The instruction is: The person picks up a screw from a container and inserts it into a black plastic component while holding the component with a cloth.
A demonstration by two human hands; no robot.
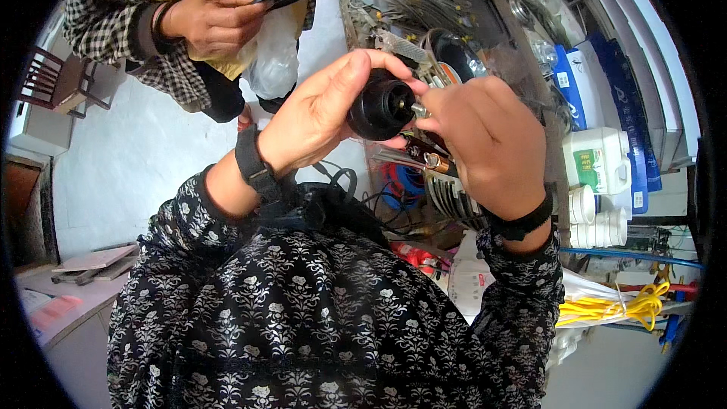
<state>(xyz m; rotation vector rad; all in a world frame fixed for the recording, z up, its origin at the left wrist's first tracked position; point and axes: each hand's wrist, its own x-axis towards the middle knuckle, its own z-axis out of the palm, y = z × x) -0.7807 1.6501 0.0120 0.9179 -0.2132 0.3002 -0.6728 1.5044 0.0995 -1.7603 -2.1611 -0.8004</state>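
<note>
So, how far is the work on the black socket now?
Done: nothing looks finished. In hand: the left hand grips the black socket, open end toward the right hand, which pinches a small metal part at its rim. A copper-tipped piece sits under the right fingers. Left: the metal part is not fully in, as far as I can tell.

A pale grey floor (pixel 144 144) lies under even daylight. A dark wooden chair (pixel 45 79) stands at the left, and crowded shop shelves (pixel 606 45) of boxes and cables fill the right side.
</note>
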